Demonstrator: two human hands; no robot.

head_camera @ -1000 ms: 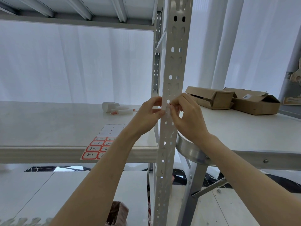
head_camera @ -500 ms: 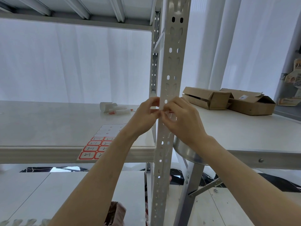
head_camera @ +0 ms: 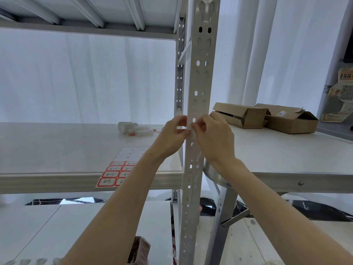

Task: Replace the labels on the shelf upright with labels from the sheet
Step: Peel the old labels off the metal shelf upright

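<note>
White curtains (head_camera: 86, 77) are hanging behind a pale metal shelf (head_camera: 57, 150), and its perforated shelf upright (head_camera: 198, 83) is standing in the middle of the view. The left hand (head_camera: 172, 136) and right hand (head_camera: 214, 138) are meeting at the upright's front face just above shelf level, their curled fingertips pinching together on a small pale label (head_camera: 192, 131) there; its writing is too small to read. The sheet (head_camera: 122, 165) is lying flat at the shelf's front edge, left of the upright, showing red-bordered labels on its near rows. 2 cardboard boxes (head_camera: 267, 117) are sitting on a table (head_camera: 286, 155) to the right.
</note>
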